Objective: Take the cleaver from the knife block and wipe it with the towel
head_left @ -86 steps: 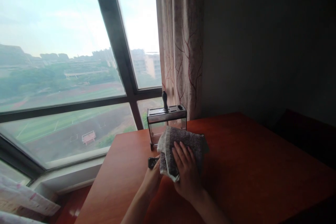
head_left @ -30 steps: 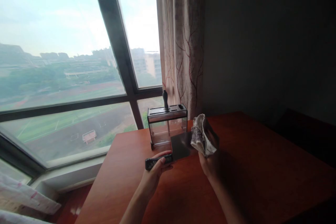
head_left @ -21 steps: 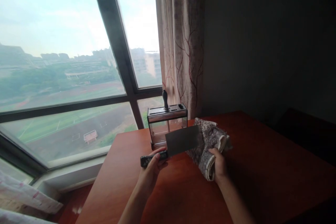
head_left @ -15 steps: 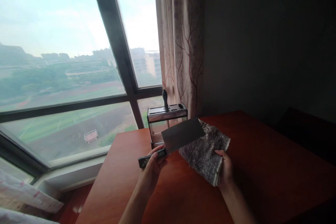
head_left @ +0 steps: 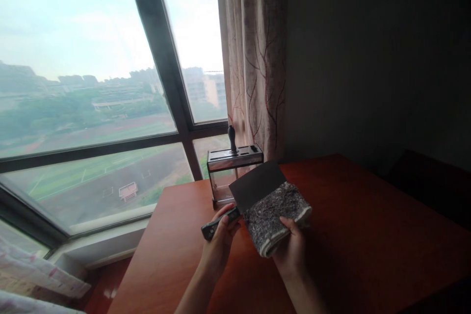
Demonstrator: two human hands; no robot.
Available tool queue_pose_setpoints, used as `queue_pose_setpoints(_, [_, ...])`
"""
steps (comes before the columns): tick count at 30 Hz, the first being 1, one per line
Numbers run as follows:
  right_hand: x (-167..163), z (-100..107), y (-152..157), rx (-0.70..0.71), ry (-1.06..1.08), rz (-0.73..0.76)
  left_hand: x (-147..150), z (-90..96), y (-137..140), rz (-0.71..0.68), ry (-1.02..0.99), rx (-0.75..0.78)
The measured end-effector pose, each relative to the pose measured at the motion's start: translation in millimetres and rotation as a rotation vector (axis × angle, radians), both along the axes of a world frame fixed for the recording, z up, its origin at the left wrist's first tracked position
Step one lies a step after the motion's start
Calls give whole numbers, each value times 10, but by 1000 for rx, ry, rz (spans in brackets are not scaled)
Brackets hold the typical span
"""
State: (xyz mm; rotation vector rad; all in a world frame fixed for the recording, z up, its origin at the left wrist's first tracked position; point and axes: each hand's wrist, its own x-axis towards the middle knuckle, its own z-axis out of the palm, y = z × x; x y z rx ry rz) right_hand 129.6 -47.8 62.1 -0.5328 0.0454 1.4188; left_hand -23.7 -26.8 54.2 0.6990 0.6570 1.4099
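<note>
My left hand (head_left: pixel 222 236) is closed around the black handle of a cleaver (head_left: pixel 257 184), whose broad dark blade points up and to the right. In my right hand (head_left: pixel 292 245) is a folded, grey, speckled cloth (head_left: pixel 275 213) with pale edges, gripped between thumb and fingers. The cloth lies against the lower part of the blade and hides its lower edge. Both are held above the brown table. Just behind the blade stands a knife block (head_left: pixel 235 157) with clear sides and a slotted metal top; one dark-handled tool sticks up from it.
The reddish-brown wooden table (head_left: pixel 368 225) stretches beneath my hands and off to the right. A large window (head_left: pixel 88 147) borders it on the left, with a patterned curtain (head_left: pixel 261 59) behind the knife block. A dark wall (head_left: pixel 368 59) rises at the back right.
My right hand has moved left with the cloth, which now covers the blade's lower part. My left hand and the cleaver have shifted slightly right.
</note>
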Motion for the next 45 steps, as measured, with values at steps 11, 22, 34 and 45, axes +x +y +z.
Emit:
queue_pose_setpoints(11, [319,-83,20,282,81,113,-8,23,11,12,-25,-4])
queue_pose_setpoints(22, [113,-91,181,279,35,125,-16,12,24,-17,-100,-14])
queue_pose_setpoints(34, [116,176,231,308,-30,190,5,66,-31,-23,-101,8])
queue_pose_setpoints(45, [68,198,172,310,-2,88,104,-21,-67,26,-98,-4])
